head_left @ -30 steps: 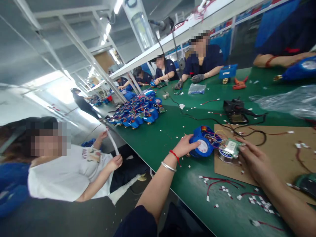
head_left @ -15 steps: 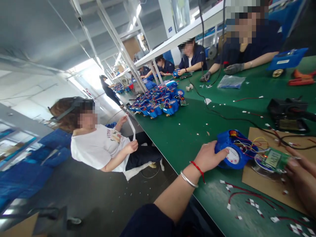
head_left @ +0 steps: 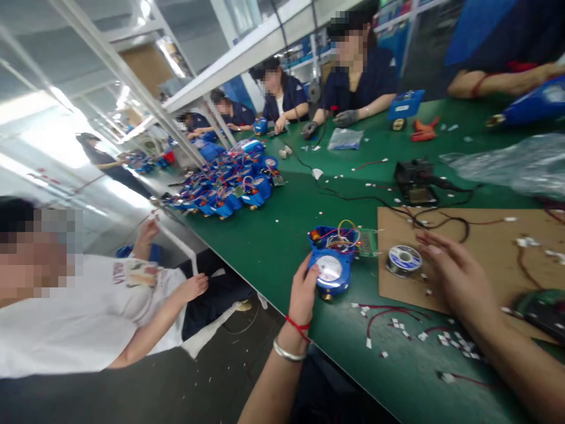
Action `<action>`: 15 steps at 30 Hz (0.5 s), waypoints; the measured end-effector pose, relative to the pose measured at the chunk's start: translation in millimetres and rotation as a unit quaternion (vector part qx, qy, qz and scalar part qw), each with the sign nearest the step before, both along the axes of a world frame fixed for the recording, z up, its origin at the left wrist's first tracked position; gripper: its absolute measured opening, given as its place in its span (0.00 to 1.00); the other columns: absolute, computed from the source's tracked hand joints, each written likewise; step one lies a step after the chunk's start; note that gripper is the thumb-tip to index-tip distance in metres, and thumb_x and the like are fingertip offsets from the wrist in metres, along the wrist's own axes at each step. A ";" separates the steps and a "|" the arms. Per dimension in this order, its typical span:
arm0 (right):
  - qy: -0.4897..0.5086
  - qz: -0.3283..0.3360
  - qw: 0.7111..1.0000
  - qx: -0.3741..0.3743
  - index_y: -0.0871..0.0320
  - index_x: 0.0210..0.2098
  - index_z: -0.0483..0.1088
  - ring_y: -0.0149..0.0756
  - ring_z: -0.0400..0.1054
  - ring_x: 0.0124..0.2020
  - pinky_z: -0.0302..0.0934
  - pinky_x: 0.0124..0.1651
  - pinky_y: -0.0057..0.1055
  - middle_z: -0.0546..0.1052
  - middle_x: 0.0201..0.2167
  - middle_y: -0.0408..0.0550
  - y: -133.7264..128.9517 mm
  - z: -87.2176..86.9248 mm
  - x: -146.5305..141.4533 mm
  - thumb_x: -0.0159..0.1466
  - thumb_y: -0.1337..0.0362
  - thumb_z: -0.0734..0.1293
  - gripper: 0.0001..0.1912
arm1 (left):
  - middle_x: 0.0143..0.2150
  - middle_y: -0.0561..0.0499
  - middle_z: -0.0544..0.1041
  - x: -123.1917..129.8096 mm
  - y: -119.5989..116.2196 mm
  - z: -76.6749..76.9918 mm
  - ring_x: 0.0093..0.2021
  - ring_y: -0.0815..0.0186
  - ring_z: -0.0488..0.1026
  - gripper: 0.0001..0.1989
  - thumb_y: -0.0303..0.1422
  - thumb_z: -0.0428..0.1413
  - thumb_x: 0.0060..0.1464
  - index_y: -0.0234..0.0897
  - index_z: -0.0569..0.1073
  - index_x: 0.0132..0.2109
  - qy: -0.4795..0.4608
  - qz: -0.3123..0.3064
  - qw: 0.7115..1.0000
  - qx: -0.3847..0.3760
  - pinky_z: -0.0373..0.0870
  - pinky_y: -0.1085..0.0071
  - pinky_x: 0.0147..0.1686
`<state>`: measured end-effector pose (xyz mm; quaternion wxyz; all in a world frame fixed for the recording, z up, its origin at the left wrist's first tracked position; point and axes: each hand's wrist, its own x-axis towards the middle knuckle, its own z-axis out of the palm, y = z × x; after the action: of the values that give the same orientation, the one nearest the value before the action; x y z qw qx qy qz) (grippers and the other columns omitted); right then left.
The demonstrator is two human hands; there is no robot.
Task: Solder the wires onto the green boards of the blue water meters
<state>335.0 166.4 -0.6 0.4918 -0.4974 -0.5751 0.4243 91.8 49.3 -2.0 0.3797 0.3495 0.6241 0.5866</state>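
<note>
My left hand (head_left: 303, 288) grips the near left side of a blue water meter (head_left: 330, 270), with the thumb on its round white dial. Coloured wires lead from the meter's open housing to a green circuit board (head_left: 367, 242) on its right. My right hand (head_left: 461, 280) is open and holds nothing, with its fingers stretched out over the cardboard sheet (head_left: 489, 229). Just left of its fingers stands a spool of solder wire (head_left: 404, 259) on the cardboard. Short red and black leads with white connectors (head_left: 399, 325) lie nearer to me.
Many wired blue meters (head_left: 229, 182) are heaped at the far left of the green table (head_left: 282, 235). A black stand (head_left: 415, 179) with a cable, orange pliers (head_left: 424, 129) and a plastic bag (head_left: 516, 162) lie beyond the cardboard. A person in white (head_left: 145, 306) sits at left; co-workers sit opposite.
My right hand has let go of the circuit board and moved away from it to the right. The meter has turned and sits left of the cardboard, still in my left hand. The view has swung right.
</note>
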 end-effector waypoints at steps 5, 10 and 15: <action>0.070 0.060 0.989 -0.116 0.52 0.46 0.68 0.41 0.71 0.44 0.65 0.49 0.43 0.75 0.44 0.50 -33.3 29.9 -17.5 0.61 0.53 0.63 0.16 | 0.57 0.43 0.70 -11.7 -23.6 -4.4 0.57 0.58 0.66 0.24 0.40 0.50 0.57 0.32 0.65 0.58 -0.033 0.036 0.998 -0.039 0.61 0.59 0.58; 0.164 0.166 0.909 -0.345 0.57 0.39 0.68 0.38 0.73 0.35 0.70 0.38 0.35 0.76 0.36 0.52 -68.7 24.8 -49.8 0.59 0.51 0.65 0.16 | 0.57 0.43 0.70 -11.5 -32.9 0.2 0.57 0.57 0.67 0.25 0.40 0.49 0.57 0.33 0.64 0.59 -0.014 0.053 0.997 -0.055 0.62 0.59 0.57; 0.299 0.184 0.865 -0.358 0.57 0.37 0.68 0.37 0.73 0.41 0.67 0.48 0.35 0.77 0.39 0.54 -66.6 16.2 -69.6 0.62 0.52 0.64 0.14 | 0.56 0.45 0.71 -13.9 -33.5 -0.6 0.58 0.57 0.66 0.24 0.42 0.47 0.58 0.35 0.65 0.59 0.022 0.029 0.998 -0.055 0.62 0.59 0.58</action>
<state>265.5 99.8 15.6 0.3412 -0.3736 -0.2899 0.8124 77.8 15.8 -2.6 0.3675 0.3227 0.6737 0.5539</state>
